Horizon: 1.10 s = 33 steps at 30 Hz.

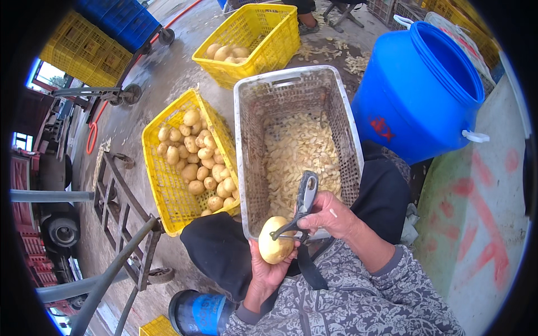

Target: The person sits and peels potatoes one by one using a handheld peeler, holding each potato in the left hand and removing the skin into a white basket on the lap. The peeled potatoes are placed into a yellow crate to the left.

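Note:
My left hand (269, 271) cradles a large potato (274, 250) from below, near my lap. Most of the potato's visible surface is pale and looks peeled. In my right hand (332, 215) is a black Y-shaped vegetable peeler (306, 199), its head lying against the potato's upper side. A small scrap of peel sticks to the back of that hand. Both hands are over the near rim of a grey-white plastic crate (241, 138), which stands between my knees. Potato peelings (304, 147) cover the crate's floor.
Left of the crate, a yellow crate (162, 201) holds many unpeeled potatoes (201, 161). Another yellow crate (273, 46) with pale potatoes stands beyond. A blue plastic barrel (403, 92) is at the right. A metal hand truck (122, 218) and a dark bucket (197, 313) are on the left.

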{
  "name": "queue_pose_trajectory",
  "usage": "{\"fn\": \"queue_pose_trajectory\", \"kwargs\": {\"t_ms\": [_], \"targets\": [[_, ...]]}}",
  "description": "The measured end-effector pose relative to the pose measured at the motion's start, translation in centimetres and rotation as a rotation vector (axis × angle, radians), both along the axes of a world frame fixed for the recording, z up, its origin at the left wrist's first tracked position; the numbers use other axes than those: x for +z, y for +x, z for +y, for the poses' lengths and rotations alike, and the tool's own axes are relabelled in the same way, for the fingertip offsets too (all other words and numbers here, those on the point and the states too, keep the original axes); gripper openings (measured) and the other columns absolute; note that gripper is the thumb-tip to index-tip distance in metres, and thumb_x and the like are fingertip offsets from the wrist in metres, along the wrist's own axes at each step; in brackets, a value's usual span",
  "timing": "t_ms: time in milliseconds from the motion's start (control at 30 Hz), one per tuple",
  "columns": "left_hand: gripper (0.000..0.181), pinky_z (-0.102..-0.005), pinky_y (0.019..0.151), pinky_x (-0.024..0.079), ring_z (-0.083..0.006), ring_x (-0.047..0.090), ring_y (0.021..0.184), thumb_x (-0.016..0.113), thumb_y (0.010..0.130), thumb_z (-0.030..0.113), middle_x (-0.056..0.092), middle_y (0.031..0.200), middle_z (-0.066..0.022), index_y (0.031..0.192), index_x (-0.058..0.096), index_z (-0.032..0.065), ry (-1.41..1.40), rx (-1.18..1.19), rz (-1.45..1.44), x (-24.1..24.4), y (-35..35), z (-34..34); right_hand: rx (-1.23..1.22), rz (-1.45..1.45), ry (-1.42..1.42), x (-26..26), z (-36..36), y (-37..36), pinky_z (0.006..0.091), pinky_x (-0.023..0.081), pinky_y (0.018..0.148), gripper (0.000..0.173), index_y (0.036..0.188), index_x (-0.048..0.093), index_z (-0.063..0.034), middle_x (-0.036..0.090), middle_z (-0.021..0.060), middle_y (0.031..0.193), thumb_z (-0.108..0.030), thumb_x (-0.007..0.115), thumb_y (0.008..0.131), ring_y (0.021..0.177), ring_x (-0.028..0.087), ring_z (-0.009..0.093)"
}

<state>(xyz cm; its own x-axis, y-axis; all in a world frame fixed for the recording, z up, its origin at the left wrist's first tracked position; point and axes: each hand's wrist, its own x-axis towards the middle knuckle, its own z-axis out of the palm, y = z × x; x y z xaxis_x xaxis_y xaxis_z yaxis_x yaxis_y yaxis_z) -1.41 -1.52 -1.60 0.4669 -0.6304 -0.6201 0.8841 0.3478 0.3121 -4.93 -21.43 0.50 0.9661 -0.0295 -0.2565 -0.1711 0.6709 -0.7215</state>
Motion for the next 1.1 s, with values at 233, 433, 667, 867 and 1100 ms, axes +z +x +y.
{"fn": "queue_pose_trajectory", "kwargs": {"t_ms": [233, 433, 667, 867, 1100], "targets": [[0.076, -0.0345, 0.066, 0.042, -0.027, 0.053, 0.085, 0.053, 0.074, 0.065, 0.054, 0.107, -0.014, 0.124, 0.044, 0.0091, -0.083, -0.15, -0.073, -0.8, -0.3, 0.3, 0.12, -0.055, -0.085, -0.2, 1.0, -0.1, 0.0187, 0.041, 0.048, 0.018, 0.09, 0.063, -0.0013, 0.061, 0.0021, 0.073, -0.009, 0.069, 0.074, 0.054, 0.05, 0.005], [0.084, -0.0287, 0.063, 0.039, -0.0227, 0.05, 0.078, 0.064, 0.063, 0.061, 0.052, 0.104, -0.0155, 0.121, 0.042, 0.0043, -0.097, -0.177, -0.212, 0.2, -0.4, 0.0, -0.267, 0.096, -0.072, -2.4, -1.2, 0.8, 0.0183, 0.04, 0.046, 0.011, 0.078, 0.061, -0.0033, 0.058, 0.0012, 0.068, -0.009, 0.068, 0.073, 0.051, 0.05, 0.007], [0.085, -0.031, 0.069, 0.045, -0.0252, 0.055, 0.085, 0.073, 0.058, 0.044, 0.052, 0.104, -0.0162, 0.123, 0.038, 0.0011, -0.1, -0.174, -0.303, 1.5, -0.2, -0.6, -0.096, 0.133, -0.477, -0.8, -3.9, 0.9, 0.0202, 0.04, 0.046, 0.013, 0.076, 0.06, -0.0026, 0.058, 0.0013, 0.067, -0.01, 0.07, 0.073, 0.05, 0.05, 0.007], [0.085, -0.0352, 0.078, 0.048, -0.0262, 0.058, 0.088, 0.076, 0.055, 0.029, 0.053, 0.103, -0.0156, 0.124, 0.035, 0.0021, -0.053, -0.189, -0.402, 1.3, 0.0, -0.5, -0.019, 0.028, 0.214, -0.5, -1.3, -0.1, 0.0173, 0.042, 0.044, 0.016, 0.081, 0.06, -0.0012, 0.058, 0.0015, 0.066, -0.01, 0.071, 0.073, 0.046, 0.05, 0.006], [0.091, -0.0321, 0.083, 0.045, -0.0211, 0.055, 0.095, 0.082, 0.048, 0.033, 0.054, 0.105, -0.0115, 0.121, 0.038, 0.001, 0.178, -0.351, -0.697, 3.2, 0.7, -0.7, -0.026, 0.058, 0.226, -0.1, -2.9, -0.3, 0.02, 0.042, 0.04, 0.015, 0.079, 0.059, -0.0028, 0.057, 0.001, 0.064, -0.013, 0.069, 0.076, 0.045, 0.048, 0.006]]}}
